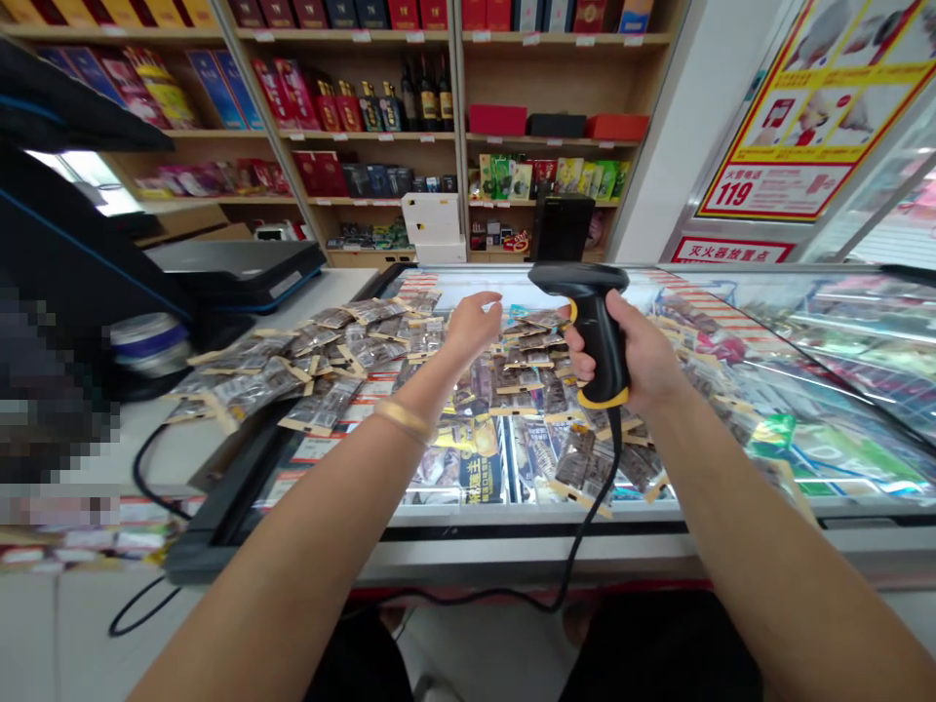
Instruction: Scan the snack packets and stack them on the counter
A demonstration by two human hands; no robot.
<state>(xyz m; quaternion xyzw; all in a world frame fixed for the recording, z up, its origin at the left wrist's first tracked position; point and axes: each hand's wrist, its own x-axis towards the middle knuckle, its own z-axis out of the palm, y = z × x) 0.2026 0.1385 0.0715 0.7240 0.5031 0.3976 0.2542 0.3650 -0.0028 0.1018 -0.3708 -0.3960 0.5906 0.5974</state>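
My right hand point(643, 356) is wrapped around the handle of a black barcode scanner point(605, 336) with yellow trim. Its black cord point(585, 536) drops from the handle and runs off to the left. My left hand point(474, 327), with a bangle point(405, 419) on its forearm, hovers over a spread of small clear packets point(523, 366) with tan ends. Its fingers are loosely bent, partly hidden, and no held thing shows. More packets point(351, 346) are heaped to its left, and others lie under and right of the scanner. All rest on the glass top of a chest freezer point(446, 531).
At left stand a dark scale-like device point(241, 268), a tape roll point(150, 341) and a dark monitor-like unit point(65, 234). Behind the freezer, shelves point(366, 136) hold boxes and bottles. A white box point(431, 219) stands at the far edge. Signs hang on the right pillar.
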